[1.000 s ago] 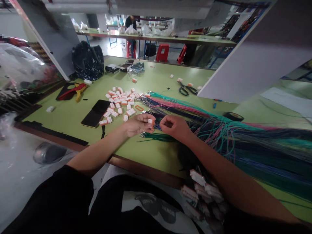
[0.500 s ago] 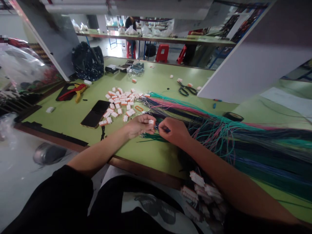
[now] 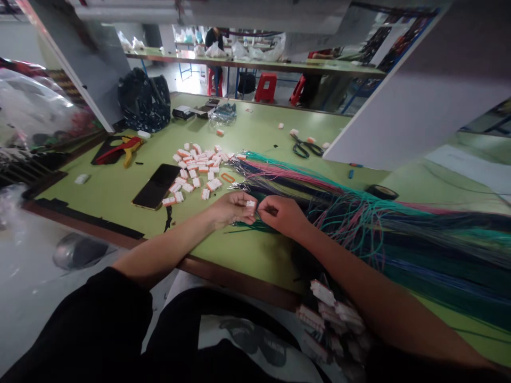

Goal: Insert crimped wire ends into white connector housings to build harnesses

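Observation:
Between the fingertips of my left hand (image 3: 235, 208) is a small white connector (image 3: 250, 204). My right hand (image 3: 280, 214) is pinched right beside it, its fingertips close to the connector; a thin wire seems to be in that pinch. Behind both hands lies a long bundle of green, pink and dark wires (image 3: 351, 199) that runs off to the right. A loose pile of white and orange connectors (image 3: 202, 165) sits beyond my left hand. More connectors with wires (image 3: 323, 292) hang in a cluster below my right forearm.
A phone (image 3: 156, 186) lies left of the pile, with a red and yellow tool (image 3: 125, 150) farther left. Black scissors (image 3: 306, 147) and a roll of black tape (image 3: 381, 191) lie beyond the wires. A grey panel (image 3: 415, 90) stands at the right. A person (image 3: 214, 40) is in the background.
The connector and the fingertips of my left hand have shifted slightly right and down. My right hand has moved a little, and its fingertips are now closer to the connector.

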